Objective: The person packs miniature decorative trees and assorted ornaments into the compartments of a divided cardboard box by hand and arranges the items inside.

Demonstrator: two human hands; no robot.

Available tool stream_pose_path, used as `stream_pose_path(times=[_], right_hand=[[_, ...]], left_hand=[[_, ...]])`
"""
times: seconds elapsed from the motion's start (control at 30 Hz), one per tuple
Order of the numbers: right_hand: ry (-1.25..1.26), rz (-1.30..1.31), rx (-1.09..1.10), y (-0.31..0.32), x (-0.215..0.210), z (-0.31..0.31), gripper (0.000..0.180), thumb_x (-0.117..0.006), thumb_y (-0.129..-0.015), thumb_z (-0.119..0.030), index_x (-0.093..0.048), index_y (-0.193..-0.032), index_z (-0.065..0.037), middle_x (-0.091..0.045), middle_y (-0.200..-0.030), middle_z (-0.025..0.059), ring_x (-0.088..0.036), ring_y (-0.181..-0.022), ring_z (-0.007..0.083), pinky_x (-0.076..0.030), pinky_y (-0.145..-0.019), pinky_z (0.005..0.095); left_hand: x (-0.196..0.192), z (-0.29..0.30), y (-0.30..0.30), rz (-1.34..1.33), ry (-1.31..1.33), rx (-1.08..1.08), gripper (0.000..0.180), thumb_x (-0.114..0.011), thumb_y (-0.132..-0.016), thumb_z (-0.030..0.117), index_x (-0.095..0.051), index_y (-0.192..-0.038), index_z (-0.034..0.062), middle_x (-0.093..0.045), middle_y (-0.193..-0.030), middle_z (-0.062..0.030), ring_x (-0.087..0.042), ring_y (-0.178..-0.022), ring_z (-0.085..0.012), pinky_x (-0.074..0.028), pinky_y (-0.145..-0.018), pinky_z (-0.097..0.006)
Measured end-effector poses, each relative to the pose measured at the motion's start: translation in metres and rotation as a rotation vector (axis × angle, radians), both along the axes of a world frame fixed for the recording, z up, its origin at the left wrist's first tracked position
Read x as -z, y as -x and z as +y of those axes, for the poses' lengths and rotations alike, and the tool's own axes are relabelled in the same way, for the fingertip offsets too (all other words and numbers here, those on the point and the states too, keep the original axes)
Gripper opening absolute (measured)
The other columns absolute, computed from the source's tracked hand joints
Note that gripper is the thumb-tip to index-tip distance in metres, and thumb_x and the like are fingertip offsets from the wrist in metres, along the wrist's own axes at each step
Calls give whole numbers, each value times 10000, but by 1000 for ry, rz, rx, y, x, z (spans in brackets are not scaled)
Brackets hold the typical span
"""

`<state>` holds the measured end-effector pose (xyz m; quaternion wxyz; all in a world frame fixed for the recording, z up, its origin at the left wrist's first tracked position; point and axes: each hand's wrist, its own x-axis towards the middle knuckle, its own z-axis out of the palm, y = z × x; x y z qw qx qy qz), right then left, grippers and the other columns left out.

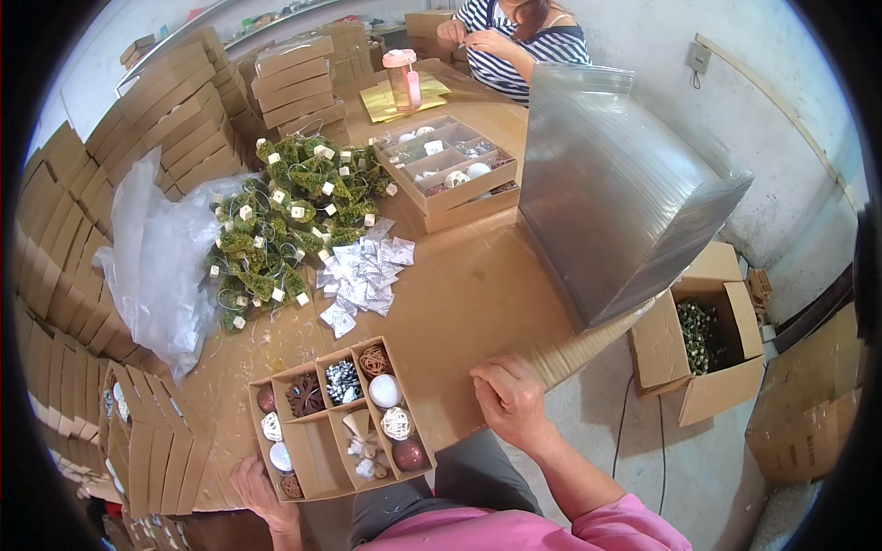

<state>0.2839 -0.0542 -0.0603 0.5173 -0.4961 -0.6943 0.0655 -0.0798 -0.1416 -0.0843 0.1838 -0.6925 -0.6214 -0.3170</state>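
Note:
A divided cardboard box (322, 459) lies at the table's near edge, partly overhanging it. Its compartments hold brown, white and woven balls, a brown snowflake-like ornament (304, 395), a frosted pine cone (344, 382) and pale ornaments with twine (365, 447). One long compartment is bare. My left hand (258, 493) is against the box's near left corner, fingers curled and partly hidden. To the right of the box, my right hand (511, 397) rests closed on the table edge; I cannot see inside its fingers.
Green garlands with pale cubes (294, 220), white packets (363, 280) and clear plastic (161, 262) cover the table's left. Clear lids (625, 193) stand at right. Beyond are filled boxes (450, 174), a cup (402, 81) and a person (524, 41). Cartons (175, 110) stack at left.

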Motion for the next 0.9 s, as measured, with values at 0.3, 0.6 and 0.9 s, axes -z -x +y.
stream_pose_path(times=[0.3,0.6,0.9], right_hand=[[94,-44,21,-7,-9,-13,81,-595,-708,25,-607,-775,-19,-610,-776,116,-584,-712,282,-458,-616,357],[31,-171,104,-7,-14,-25,147,-597,-663,65,-609,-784,-18,-601,-750,101,-558,-629,244,-430,-537,324],[13,-199,102,-9,-26,-26,163,-584,-651,80,-604,-781,-17,-587,-733,95,-534,-600,228,-402,-508,307]], left_hand=[[0,-16,-6,11,65,-11,471,-562,-741,361,-514,-967,-50,-513,-984,-183,-463,-902,-353,-373,-802,-441],[-16,-30,-14,-15,18,18,514,-397,-902,456,-576,-922,-25,-602,-925,-198,-562,-855,-370,-428,-770,-497],[-37,-24,-26,49,27,37,519,-380,-911,462,-569,-916,-21,-605,-908,-183,-571,-818,-352,-445,-740,-475]])
